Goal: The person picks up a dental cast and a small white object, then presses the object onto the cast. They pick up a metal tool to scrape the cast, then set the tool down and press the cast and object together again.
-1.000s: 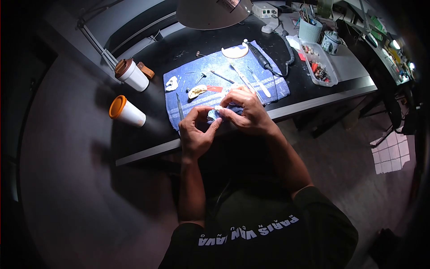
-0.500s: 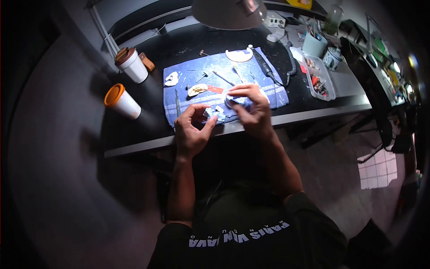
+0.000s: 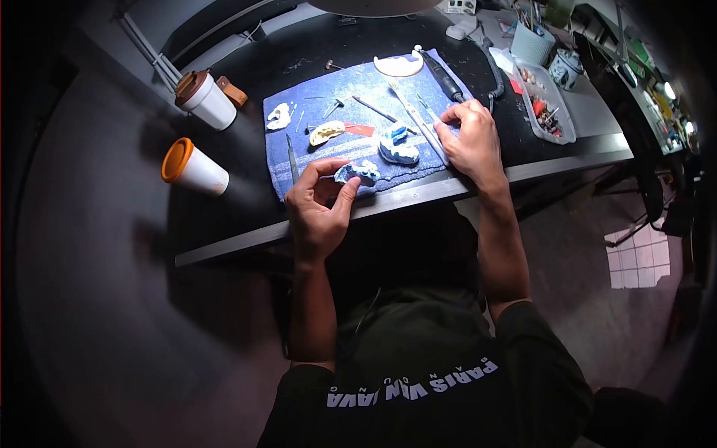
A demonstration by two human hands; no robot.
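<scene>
The cast (image 3: 358,175), blue and white, is above the near edge of the towel (image 3: 343,89), raised in the left hand (image 3: 334,181). That hand is clamped on the cast: thumb on the near face, fingers behind its left end. The right hand (image 3: 452,128) is at the towel's right side, fingers bent, beside the slim knife (image 3: 428,112) and just short of the handpiece (image 3: 442,78); whether its fingertips close on anything cannot be told. On the towel's near half, right of centre, sits the model (image 3: 398,147), also blue and white, touched by neither hand. The yellow piece (image 3: 326,134) lies left of the towel's centre. Assessment of handling: the cast appears light enough for a fingertip grip, and probably stiff, with a dry, matt surface unlikely to slip. The raised white lumps along its top look fragile and could chip if pinched or dropped. Recommended hold: the thick blue body, low at the ends, with thumb and fingers opposed, pressure moderate, and the white lumps left free of contact.
</scene>
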